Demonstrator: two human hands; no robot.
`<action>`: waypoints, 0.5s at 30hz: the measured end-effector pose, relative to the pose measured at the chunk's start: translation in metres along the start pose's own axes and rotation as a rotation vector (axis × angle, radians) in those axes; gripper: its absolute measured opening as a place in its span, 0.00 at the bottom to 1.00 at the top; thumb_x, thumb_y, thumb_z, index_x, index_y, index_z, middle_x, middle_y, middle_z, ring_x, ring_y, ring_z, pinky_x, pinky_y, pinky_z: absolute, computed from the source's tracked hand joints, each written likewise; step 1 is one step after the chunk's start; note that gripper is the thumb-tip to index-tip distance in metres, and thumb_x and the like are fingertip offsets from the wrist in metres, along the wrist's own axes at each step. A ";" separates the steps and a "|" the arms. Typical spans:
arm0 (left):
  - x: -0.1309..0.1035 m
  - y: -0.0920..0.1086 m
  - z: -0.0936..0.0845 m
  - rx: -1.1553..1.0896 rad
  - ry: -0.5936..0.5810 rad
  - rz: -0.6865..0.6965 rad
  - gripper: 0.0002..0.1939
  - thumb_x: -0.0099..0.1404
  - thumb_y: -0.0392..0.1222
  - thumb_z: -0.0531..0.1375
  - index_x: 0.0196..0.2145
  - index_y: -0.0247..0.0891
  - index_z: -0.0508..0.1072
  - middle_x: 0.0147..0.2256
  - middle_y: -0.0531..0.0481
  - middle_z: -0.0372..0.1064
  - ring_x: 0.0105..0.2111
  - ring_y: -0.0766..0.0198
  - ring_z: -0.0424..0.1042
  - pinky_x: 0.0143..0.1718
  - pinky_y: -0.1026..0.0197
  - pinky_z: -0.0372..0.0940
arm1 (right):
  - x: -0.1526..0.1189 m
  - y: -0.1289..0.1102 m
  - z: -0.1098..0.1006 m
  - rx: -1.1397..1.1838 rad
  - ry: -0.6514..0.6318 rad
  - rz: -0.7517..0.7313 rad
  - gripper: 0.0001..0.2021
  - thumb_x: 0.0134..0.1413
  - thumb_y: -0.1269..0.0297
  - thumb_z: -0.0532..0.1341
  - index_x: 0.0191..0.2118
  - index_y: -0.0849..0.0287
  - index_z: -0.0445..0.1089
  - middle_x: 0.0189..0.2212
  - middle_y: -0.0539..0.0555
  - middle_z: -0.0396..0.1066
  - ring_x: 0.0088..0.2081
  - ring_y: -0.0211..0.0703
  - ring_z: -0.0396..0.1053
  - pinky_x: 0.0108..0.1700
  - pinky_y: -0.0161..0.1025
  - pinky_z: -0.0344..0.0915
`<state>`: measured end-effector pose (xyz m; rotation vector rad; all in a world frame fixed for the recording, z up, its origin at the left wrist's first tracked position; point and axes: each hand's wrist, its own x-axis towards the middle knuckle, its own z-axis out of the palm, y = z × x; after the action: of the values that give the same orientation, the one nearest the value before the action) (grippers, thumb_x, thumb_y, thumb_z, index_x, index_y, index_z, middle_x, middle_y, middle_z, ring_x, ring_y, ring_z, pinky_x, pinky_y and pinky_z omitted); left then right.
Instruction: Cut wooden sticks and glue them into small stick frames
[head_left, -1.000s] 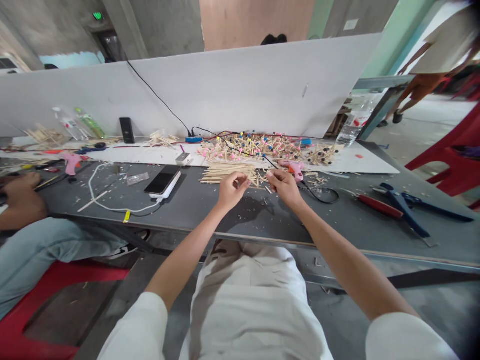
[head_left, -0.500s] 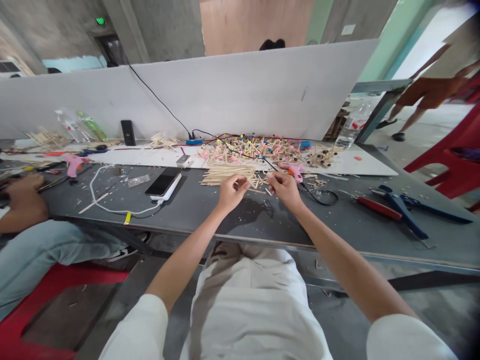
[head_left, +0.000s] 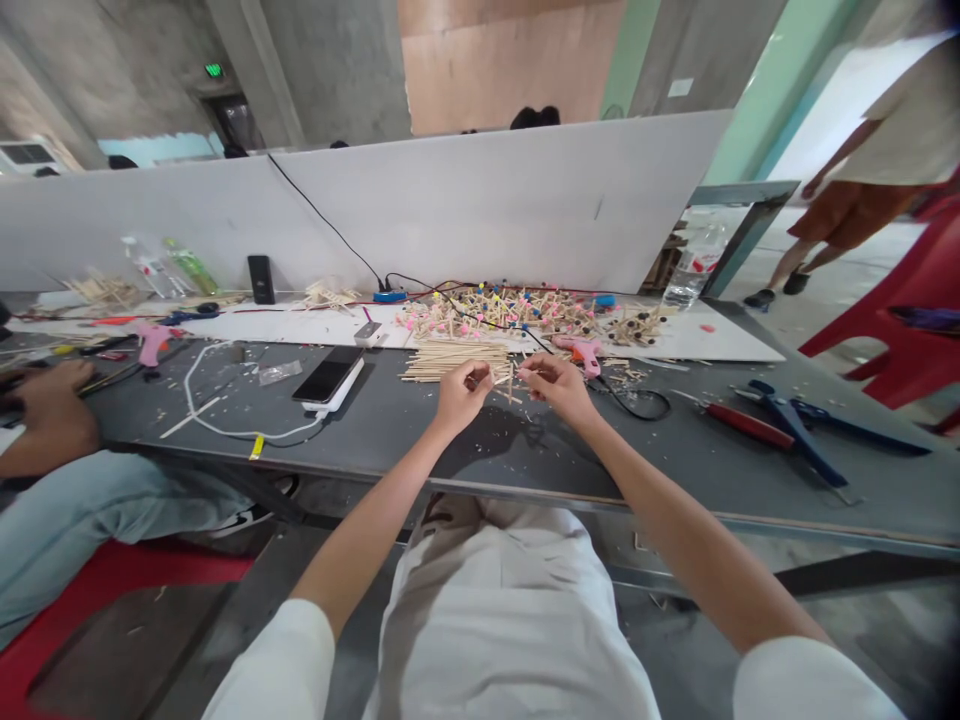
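Observation:
Above the dark table, my left hand (head_left: 460, 394) is closed in a pinch, with the pale end of a thin wooden stick (head_left: 502, 380) showing at its fingertips. Just to the right, my right hand (head_left: 561, 388) pinches too, its fingertips a small gap from the left ones. A short wooden stick seems to be in it, mostly covered by the fingers. Behind my left hand lies a bundle of wooden sticks (head_left: 427, 361). A pink glue gun (head_left: 585, 354) rests just behind my right hand.
Stick pieces with coloured balls (head_left: 480, 310) are heaped at the back. A phone (head_left: 328, 374) lies on a white power bank to the left. Blue-handled pliers (head_left: 802, 435) and a red-handled tool (head_left: 750, 424) lie right. A co-worker's hand (head_left: 64, 385) is far left.
My hands have come slightly closer together, the right one moving left. The short stick that hung below my right fingers is now less visible. The view has tilted up a little.

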<state>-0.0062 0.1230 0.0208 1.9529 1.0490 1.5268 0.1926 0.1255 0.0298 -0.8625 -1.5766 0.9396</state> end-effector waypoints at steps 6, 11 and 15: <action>0.000 -0.001 -0.001 -0.001 0.004 -0.014 0.15 0.63 0.52 0.61 0.32 0.37 0.72 0.28 0.51 0.69 0.25 0.67 0.65 0.27 0.65 0.60 | -0.002 -0.004 0.002 -0.026 -0.034 0.015 0.16 0.44 0.51 0.69 0.33 0.58 0.71 0.23 0.48 0.68 0.21 0.34 0.61 0.24 0.34 0.60; 0.000 -0.001 -0.001 -0.008 0.005 -0.013 0.14 0.63 0.52 0.60 0.32 0.37 0.72 0.28 0.51 0.69 0.25 0.67 0.66 0.28 0.65 0.61 | -0.002 -0.004 0.004 -0.078 -0.080 0.012 0.18 0.43 0.48 0.69 0.33 0.58 0.71 0.28 0.51 0.72 0.25 0.36 0.65 0.27 0.34 0.61; -0.001 0.000 -0.001 0.003 0.006 -0.016 0.14 0.63 0.53 0.60 0.32 0.37 0.72 0.27 0.51 0.69 0.25 0.66 0.66 0.28 0.65 0.61 | -0.002 -0.004 0.005 -0.086 -0.081 0.015 0.18 0.42 0.48 0.69 0.32 0.58 0.71 0.28 0.51 0.72 0.25 0.37 0.65 0.27 0.34 0.60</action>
<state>-0.0074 0.1220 0.0211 1.9383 1.0670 1.5246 0.1874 0.1212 0.0315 -0.9075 -1.6928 0.9331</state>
